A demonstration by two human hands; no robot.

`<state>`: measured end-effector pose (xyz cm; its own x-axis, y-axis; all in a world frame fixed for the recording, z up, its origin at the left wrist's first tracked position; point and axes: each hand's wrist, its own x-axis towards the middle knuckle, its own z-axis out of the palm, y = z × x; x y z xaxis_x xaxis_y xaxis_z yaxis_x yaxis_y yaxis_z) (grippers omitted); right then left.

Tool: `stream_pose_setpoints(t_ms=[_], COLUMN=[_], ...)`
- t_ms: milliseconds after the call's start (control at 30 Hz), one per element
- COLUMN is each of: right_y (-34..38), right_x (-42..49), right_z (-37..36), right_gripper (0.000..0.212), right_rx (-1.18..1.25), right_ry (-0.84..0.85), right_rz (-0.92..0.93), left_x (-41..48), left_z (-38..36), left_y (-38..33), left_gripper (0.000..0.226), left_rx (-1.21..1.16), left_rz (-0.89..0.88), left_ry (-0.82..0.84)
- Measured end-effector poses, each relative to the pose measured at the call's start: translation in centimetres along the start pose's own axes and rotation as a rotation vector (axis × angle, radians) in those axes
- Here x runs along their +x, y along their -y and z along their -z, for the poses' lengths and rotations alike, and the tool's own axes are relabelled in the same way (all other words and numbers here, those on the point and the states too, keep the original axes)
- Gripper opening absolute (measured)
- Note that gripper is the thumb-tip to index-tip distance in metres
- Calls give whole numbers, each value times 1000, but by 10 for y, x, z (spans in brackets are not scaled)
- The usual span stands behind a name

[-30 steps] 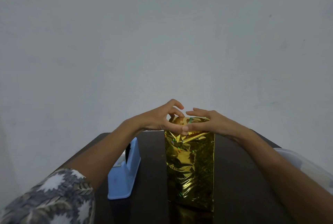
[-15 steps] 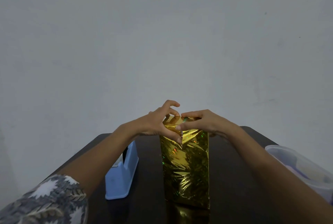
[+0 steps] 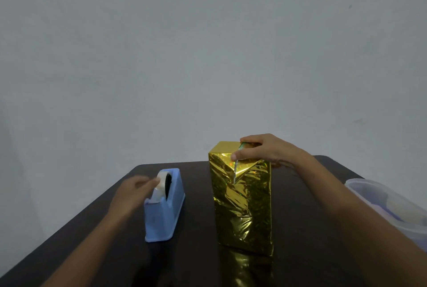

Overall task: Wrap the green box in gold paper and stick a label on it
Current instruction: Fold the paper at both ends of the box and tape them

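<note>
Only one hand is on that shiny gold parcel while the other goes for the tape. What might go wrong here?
The folded gold foil flap at the top is pinned only by the right hand; if that grip eases, the fold could spring open.

The tall gold-wrapped box stands on end on the dark table, so a push might tip it.

The left hand, blurred, pulling at the blue tape dispenser, could drag it.

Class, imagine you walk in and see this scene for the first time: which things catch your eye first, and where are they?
The tall box wrapped in crinkled shiny gold paper stands upright mid-table, the right hand pressing its folded top. To its left sits a light blue plastic tape dispenser, with the blurred left hand at its clear tape roll. A translucent plastic tub peeks in at the right edge.
</note>
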<state>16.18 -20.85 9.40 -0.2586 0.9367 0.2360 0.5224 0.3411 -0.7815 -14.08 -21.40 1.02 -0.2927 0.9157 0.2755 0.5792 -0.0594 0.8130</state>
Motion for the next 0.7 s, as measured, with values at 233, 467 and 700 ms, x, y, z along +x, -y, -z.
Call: stream_pose_setpoints(t_ms=[233, 467, 700], right_y=[5, 6, 2], right_x=[-7, -10, -7], right_z=[-4, -6, -7], right_gripper=[67, 66, 68], right_rx=[58, 41, 57], right_ry=[-7, -23, -24], right_rz=[-12, -3, -13], left_x=[-11, -4, -2], left_z=[3, 7, 8], left_y=[8, -10, -12], left_gripper=[29, 11, 13], left_rx=[-201, -264, -336], left_rz=[400, 578, 570], left_ry=[96, 166, 176])
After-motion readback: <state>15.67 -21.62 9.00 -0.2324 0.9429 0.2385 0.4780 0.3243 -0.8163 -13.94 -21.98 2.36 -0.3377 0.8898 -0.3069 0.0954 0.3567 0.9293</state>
